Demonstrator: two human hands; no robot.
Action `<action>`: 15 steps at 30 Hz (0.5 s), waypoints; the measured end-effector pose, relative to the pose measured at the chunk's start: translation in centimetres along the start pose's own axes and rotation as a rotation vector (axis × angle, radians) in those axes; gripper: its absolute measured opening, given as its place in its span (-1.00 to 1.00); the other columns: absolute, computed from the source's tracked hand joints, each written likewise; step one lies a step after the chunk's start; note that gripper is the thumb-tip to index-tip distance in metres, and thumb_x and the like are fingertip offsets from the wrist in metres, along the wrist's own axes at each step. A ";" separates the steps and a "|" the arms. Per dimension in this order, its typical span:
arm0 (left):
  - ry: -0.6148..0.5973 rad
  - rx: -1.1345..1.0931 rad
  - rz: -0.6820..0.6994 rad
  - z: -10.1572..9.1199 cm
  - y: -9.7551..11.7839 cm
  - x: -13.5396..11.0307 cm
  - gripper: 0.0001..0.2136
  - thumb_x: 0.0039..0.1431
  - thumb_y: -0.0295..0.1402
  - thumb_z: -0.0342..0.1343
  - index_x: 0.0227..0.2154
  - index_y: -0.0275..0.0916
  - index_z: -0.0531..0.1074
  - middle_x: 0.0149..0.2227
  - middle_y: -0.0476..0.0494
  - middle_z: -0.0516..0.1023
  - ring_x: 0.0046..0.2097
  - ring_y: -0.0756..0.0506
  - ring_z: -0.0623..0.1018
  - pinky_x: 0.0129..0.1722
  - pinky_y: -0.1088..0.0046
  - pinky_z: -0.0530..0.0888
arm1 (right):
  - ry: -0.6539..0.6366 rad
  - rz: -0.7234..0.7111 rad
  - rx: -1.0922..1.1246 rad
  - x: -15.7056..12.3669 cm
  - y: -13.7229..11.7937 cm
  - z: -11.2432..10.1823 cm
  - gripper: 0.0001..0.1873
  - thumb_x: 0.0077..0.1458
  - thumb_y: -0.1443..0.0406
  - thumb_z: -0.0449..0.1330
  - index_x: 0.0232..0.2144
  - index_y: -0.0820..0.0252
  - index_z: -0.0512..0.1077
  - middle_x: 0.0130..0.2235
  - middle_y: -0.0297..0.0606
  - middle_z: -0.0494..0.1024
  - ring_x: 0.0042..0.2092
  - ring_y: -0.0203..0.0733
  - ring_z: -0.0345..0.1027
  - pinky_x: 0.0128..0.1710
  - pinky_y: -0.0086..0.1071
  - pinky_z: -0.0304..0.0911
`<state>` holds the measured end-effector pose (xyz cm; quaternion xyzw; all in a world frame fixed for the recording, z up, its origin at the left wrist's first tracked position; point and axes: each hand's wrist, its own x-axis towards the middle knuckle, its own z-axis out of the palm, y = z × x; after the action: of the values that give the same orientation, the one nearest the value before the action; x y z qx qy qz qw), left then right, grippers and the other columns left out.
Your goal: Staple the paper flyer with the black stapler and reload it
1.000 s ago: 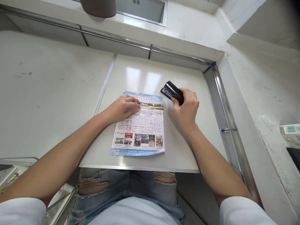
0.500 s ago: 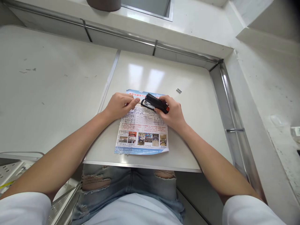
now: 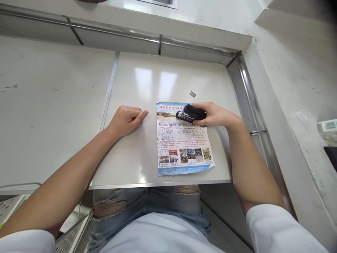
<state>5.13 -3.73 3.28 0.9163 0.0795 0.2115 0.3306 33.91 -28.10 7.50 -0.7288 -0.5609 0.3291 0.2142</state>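
A printed flyer [image 3: 184, 140] with blue bands and small photos lies on the white table, its left part covered in rows of staples. My right hand [image 3: 216, 114] is shut on a black stapler [image 3: 193, 113], thumb below and fingers on top, over the upper part of the flyer. The stapler's jaw end points left, with the arm raised from the base. Left of the flyer, apart from it, my left hand [image 3: 129, 119] rests on the table with fingers curled and thumb against them. Nothing shows in it.
Two small strips of staples [image 3: 193, 94] lie on the table beyond the flyer. Loose staples [image 3: 10, 86] are scattered over the left table panel [image 3: 52, 105]. A metal-trimmed ledge [image 3: 184, 47] borders the back and the right side.
The flyer has shifted right with my right hand and the stapler. My left hand has come off the flyer onto the bare table. The camera view has also shifted.
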 end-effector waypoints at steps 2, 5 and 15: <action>0.006 0.007 -0.003 0.0 0.0 0.1 -0.46 0.49 -0.17 0.03 -0.67 -0.20 0.42 -0.60 0.00 0.51 -0.61 0.03 0.35 -0.52 0.38 0.27 | -0.001 -0.009 -0.008 0.0 0.1 -0.2 -0.72 -0.06 0.20 0.40 -0.26 0.09 0.49 -0.31 -0.39 0.56 -0.29 -0.15 0.37 -0.30 -0.32 0.18; 0.005 0.018 -0.006 -0.1 -0.1 0.1 -0.46 0.48 -0.16 0.03 -0.67 -0.20 0.42 -0.60 0.00 0.52 -0.61 0.02 0.35 -0.52 0.38 0.28 | -0.004 -0.018 -0.026 0.0 0.3 -0.1 -0.71 -0.05 0.20 0.40 -0.23 0.08 0.51 -0.30 -0.38 0.57 -0.28 -0.14 0.38 -0.31 -0.33 0.18; 0.017 0.047 -0.009 0.0 -0.2 0.2 -0.44 0.50 -0.13 0.01 -0.67 -0.18 0.42 -0.61 0.01 0.51 -0.62 0.02 0.34 -0.54 0.34 0.25 | 0.106 -0.026 0.073 -0.2 1.9 -1.1 -0.43 0.16 -0.26 0.31 -0.35 0.10 0.49 -0.36 -0.30 0.49 -0.33 -0.16 0.31 -0.36 -0.30 0.18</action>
<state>5.25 -3.52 3.25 0.9216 0.0913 0.2159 0.3094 35.93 -28.76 7.00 -0.7294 -0.5461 0.3075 0.2742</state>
